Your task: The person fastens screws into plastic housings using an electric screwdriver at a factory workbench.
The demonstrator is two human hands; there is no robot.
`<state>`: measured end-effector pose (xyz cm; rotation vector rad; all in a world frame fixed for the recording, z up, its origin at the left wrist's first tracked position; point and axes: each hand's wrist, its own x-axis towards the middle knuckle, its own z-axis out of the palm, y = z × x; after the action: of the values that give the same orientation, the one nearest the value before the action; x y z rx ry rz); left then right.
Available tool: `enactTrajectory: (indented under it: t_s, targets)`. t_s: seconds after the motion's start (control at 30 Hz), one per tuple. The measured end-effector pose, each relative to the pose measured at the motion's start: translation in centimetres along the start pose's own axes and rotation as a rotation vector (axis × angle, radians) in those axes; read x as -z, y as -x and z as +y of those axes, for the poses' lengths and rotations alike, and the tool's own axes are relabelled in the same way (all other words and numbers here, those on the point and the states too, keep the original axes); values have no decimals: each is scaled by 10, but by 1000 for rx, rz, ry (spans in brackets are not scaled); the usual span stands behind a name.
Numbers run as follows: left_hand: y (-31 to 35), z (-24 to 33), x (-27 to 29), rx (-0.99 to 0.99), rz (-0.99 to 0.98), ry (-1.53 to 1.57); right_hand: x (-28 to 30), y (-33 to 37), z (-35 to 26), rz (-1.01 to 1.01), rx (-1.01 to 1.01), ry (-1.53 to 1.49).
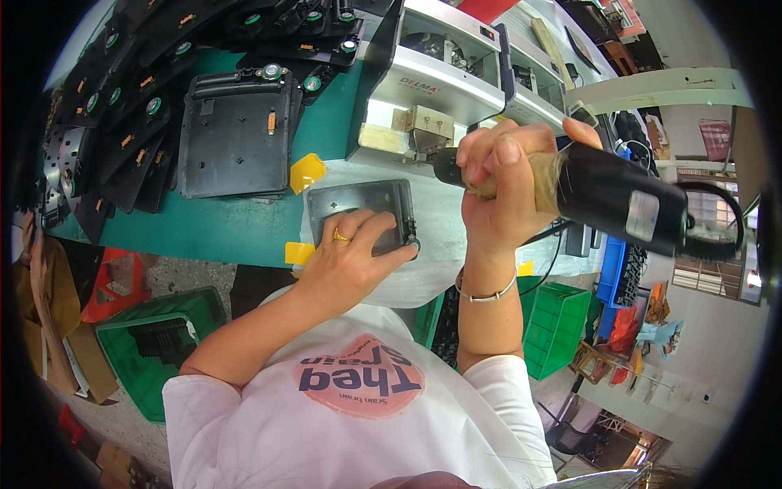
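My right hand [513, 175] is raised and wrapped around a black electric screwdriver [623, 196], with tan tape wound about its grip. The tool's nose points left, toward the metal pickup block [428, 124] at the front of a screw feeder [444, 81]. From this view I cannot tell whether the tip touches the block. My left hand [350, 253] holds a shallow black plastic housing [358, 198] on the white sheet. Its thumb lies by the lower right corner, near a small round fitting; the fingers bend over the near side and hide part of it.
A stack of similar black housings [232, 151] stands on the green mat [326, 122], with many more fanned out at far left. A second feeder [533, 85] adjoins the first. Yellow tape [307, 173] marks the sheet. Green crates [558, 330] stand below the table. A cord trails from the screwdriver.
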<state>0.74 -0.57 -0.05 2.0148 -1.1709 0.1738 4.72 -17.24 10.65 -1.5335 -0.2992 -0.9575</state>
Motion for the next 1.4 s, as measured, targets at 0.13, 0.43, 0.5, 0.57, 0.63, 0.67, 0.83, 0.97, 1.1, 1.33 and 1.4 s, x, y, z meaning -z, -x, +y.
enactTrajectory:
  t_s: [0.13,0.43,0.5,0.57,0.63,0.67,0.83,0.97,1.1,1.33,1.4]
  targets:
    - [-2,2,2,-1,-12,-3,0,-3,2,28,96,-38]
    - [-2,2,0,5,11,-4,0,1,10,38,75,-90]
    - [-2,2,1,5,10,-6,-2,1,12,42,67,-103]
    - [-2,2,1,4,9,-7,-3,1,14,49,66,-138]
    - [-1,3,0,9,9,-9,-1,0,11,29,37,-84]
    - [-1,3,-1,8,6,-9,0,0,9,8,8,-31]
    - [-2,3,-2,-13,40,-41,-5,-18,9,-116,-145,-6]
    - [-1,2,-2,5,28,16,-7,-20,3,-162,-241,-46]
    - [-1,1,1,67,21,68,14,5,-17,-105,-230,-104]
    - [-2,0,-1,51,43,45,45,62,-40,-37,-326,-273]
    - [-2,1,3,33,-38,30,47,72,-43,-65,-333,-175]
